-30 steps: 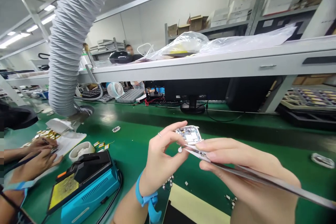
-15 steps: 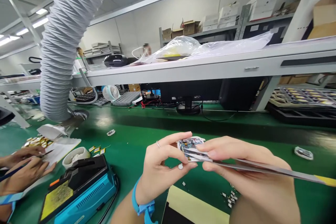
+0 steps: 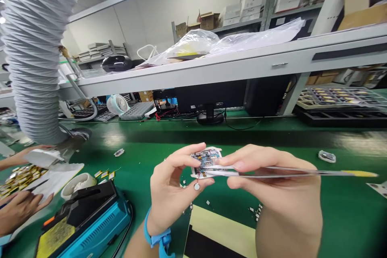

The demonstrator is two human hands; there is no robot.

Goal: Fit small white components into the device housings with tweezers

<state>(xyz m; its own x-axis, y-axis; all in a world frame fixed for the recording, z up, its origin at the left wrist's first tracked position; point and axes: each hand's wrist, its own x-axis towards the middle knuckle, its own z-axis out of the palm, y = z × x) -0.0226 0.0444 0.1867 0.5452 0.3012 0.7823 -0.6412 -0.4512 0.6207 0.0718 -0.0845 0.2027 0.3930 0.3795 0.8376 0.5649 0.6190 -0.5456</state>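
My left hand (image 3: 177, 181) pinches a small circuit board (image 3: 207, 160) in a white frame between thumb and fingers. A blue band circles that wrist. A small round white disc (image 3: 196, 186) hangs just below the board, apparently on a thin wire. My right hand (image 3: 272, 185) holds long metal tweezers (image 3: 302, 173) with a yellow end, and their points reach the board's lower edge. Part of the board lies behind my fingers and the tweezers.
A blue soldering station (image 3: 87, 225) and white cup (image 3: 75, 185) stand left of my hands. A co-worker's hand (image 3: 18, 209) works beside gold-coloured cells (image 3: 21, 178). Small parts (image 3: 256, 211) lie on the green bench mat (image 3: 347, 209). A grey duct (image 3: 33, 56) hangs at left.
The view has swung right, shifting the scene left. My hands have risen slightly, and the tweezers now lie nearly level instead of slanting down to the right.
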